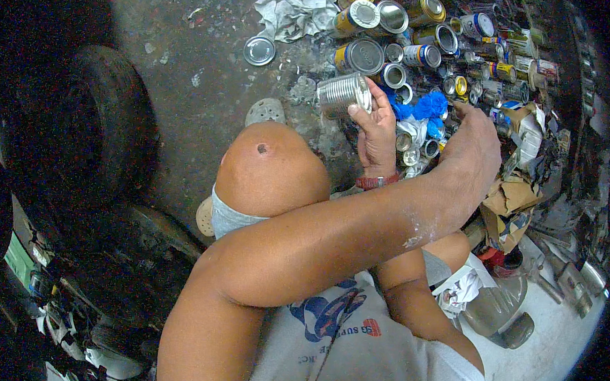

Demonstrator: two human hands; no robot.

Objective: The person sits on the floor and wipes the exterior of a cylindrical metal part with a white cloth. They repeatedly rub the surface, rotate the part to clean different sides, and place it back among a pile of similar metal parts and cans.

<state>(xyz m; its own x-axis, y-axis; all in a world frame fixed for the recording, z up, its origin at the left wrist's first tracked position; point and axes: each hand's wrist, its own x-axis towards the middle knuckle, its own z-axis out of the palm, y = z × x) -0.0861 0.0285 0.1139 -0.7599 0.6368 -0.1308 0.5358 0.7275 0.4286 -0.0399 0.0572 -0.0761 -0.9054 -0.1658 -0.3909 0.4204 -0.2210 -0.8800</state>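
Note:
My right hand (377,128) grips a ribbed, bare silver tin can (342,95) with the thumb on its near side; the can lies tilted on its side in the air. A red band circles that wrist. My left arm crosses over the right one, and my left hand (472,134) reaches in among the cans at the right. Its fingers point down and away, mostly hidden by the back of the hand, so what they touch is not visible. Beside it lies a crumpled bright blue glove or plastic piece (430,106). Labelled paint cans (361,55) stand in a crowd beyond both hands.
A round metal lid (259,51) and a crumpled whitish cloth (295,17) lie on the stained floor. Tyres (106,122) stand at the left. Torn brown cardboard (514,200), a clear plastic bottle (497,303) and crumpled paper (461,291) lie at the right.

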